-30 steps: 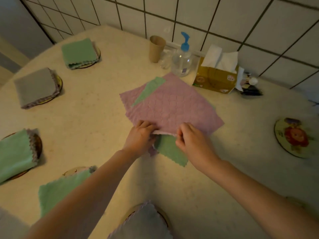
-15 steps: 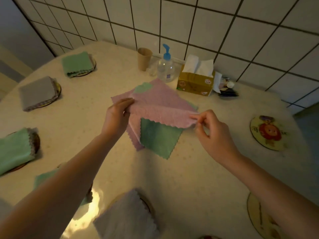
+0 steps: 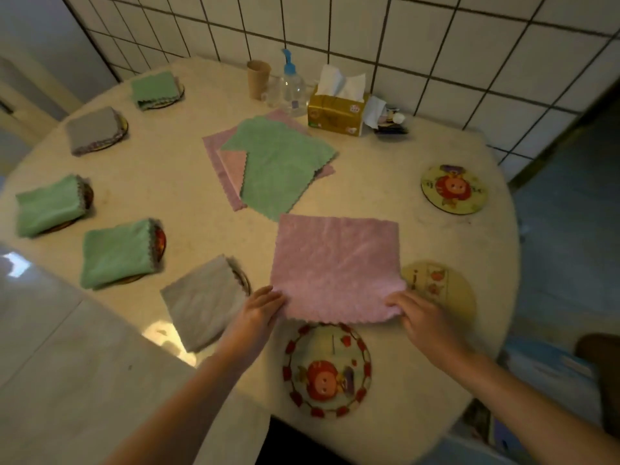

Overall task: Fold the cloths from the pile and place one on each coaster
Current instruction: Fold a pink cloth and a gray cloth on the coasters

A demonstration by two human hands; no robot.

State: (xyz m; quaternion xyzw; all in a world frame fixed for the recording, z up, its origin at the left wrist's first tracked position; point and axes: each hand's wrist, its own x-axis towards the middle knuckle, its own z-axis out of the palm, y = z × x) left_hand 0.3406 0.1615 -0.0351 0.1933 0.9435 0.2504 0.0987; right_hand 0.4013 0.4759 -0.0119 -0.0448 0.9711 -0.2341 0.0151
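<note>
Pink cloth (image 3: 337, 268) spread flat at the near edge of the table (image 3: 385, 182), ready for us to fold.

Our left hand (image 3: 258, 312) pinches its near left corner and our right hand (image 3: 421, 318) its near right corner, fingers curled on the hem, though blur hides the exact grip. The cloth lies straight ahead of both hands, roughly square, so we judge the fold runs away from us. A bare coaster (image 3: 327, 370) sits just below, between our wrists.
</note>
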